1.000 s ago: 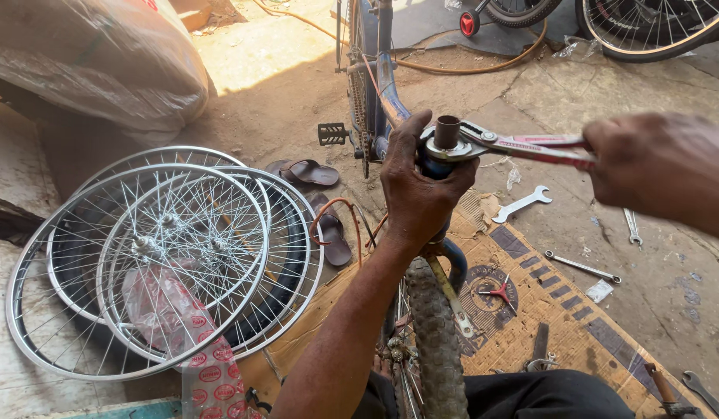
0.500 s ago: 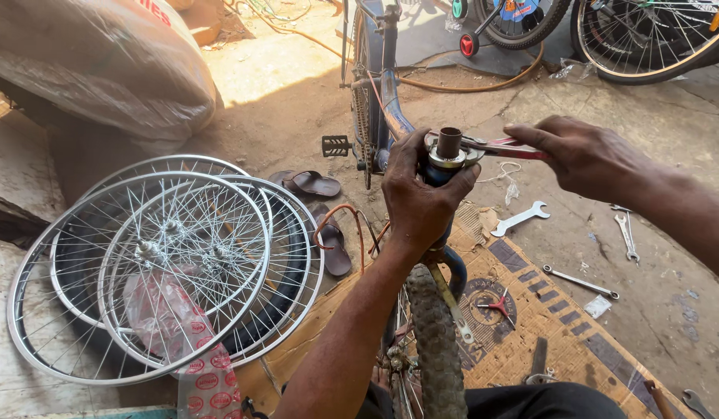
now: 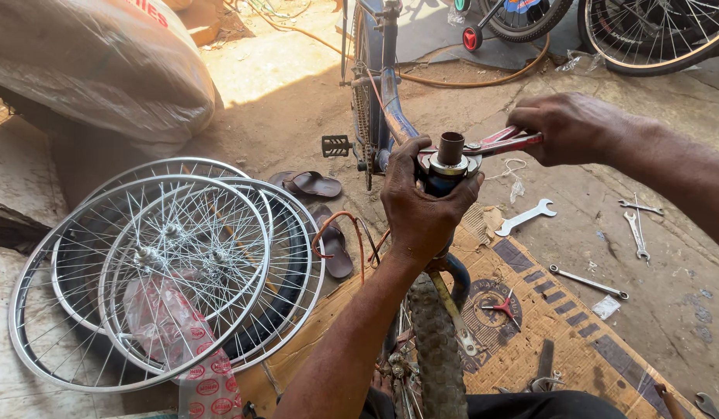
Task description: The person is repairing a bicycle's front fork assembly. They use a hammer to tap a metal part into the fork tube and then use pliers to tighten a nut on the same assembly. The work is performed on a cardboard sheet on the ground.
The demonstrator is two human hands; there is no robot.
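A blue bicycle frame (image 3: 390, 109) stands in front of me with its steerer tube (image 3: 450, 147) sticking up from the head tube. My left hand (image 3: 422, 206) grips the head tube just under the top nut. My right hand (image 3: 565, 128) holds a red-handled wrench (image 3: 503, 143) whose jaw sits on that nut. The knobby front tyre (image 3: 437, 349) runs down between my knees.
Several bare spoked rims (image 3: 165, 271) lie stacked at left beside a big plastic-wrapped bundle (image 3: 88, 62). Sandals (image 3: 313, 186) lie near the pedal. Spanners (image 3: 526, 217) and other tools are scattered on the ground and patterned mat (image 3: 530, 326) at right. More bicycle wheels (image 3: 647, 31) stand at the back.
My right hand has swung the wrench handle leftward, toward the frame and closer to my left hand. The left hand keeps its grip on the head tube.
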